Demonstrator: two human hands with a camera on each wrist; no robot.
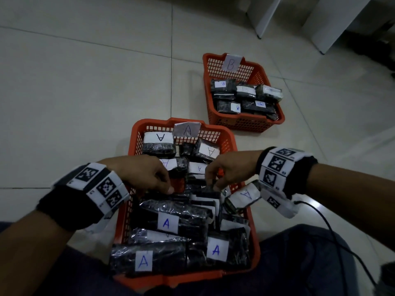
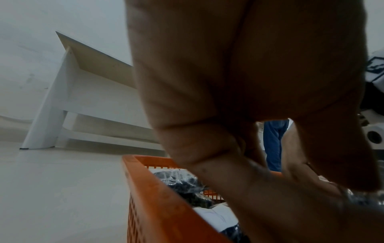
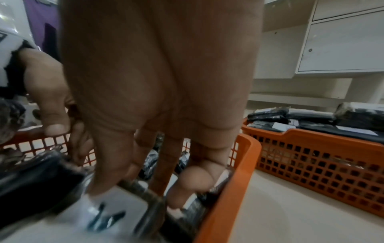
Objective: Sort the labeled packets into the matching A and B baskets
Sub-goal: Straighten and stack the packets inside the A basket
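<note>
The near orange basket (image 1: 136,133), tagged with an A card (image 1: 187,130), is packed with black plastic-wrapped packets (image 1: 168,223) bearing white A labels. Both hands reach down into its middle. My left hand (image 1: 162,184) has its fingers curled onto the packets, its thumb on a black packet's edge; whether it grips is unclear. My right hand (image 1: 211,182) pinches the top of a black packet (image 1: 208,190) standing among the others. The far orange basket (image 1: 263,75), tagged with a B card (image 1: 231,64), holds several B packets (image 1: 245,90).
One A packet (image 1: 243,197) leans on the near basket's right rim under my right wrist. A black cable (image 1: 333,231) trails over the tiled floor beside my right leg (image 1: 299,263). White furniture (image 1: 267,16) stands beyond the B basket (image 3: 311,148).
</note>
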